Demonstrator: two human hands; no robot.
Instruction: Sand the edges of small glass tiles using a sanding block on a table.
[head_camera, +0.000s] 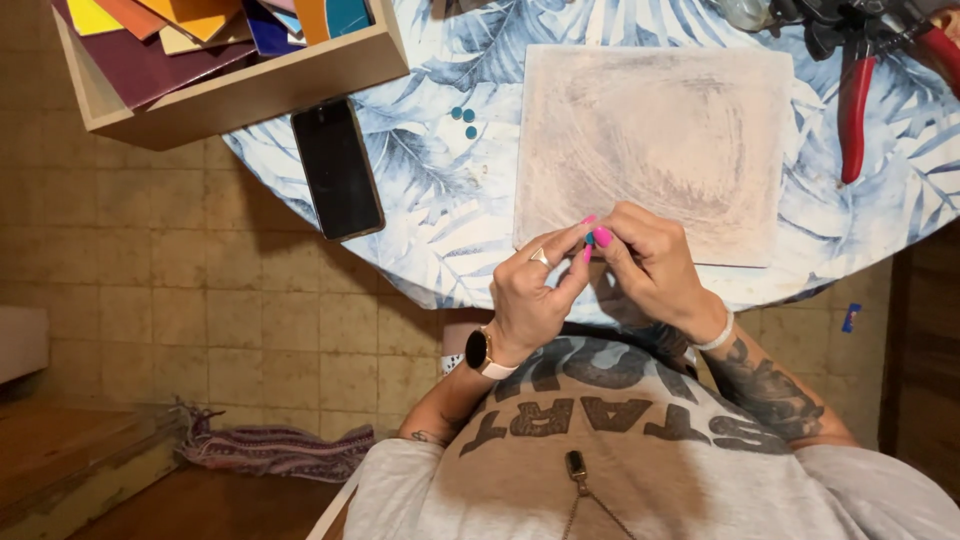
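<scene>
L hand (528, 290), R hand (648, 265), pinching sm. blue chip (590, 239)

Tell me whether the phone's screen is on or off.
Off: the phone lies flat, face up on the table edge, its screen plain black.

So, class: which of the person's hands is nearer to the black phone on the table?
Left. The left hand sits between the phone and the right hand, which is further off, over the square board.

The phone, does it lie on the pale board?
No, the phone lies on the tablecloth, left of the board.
</scene>
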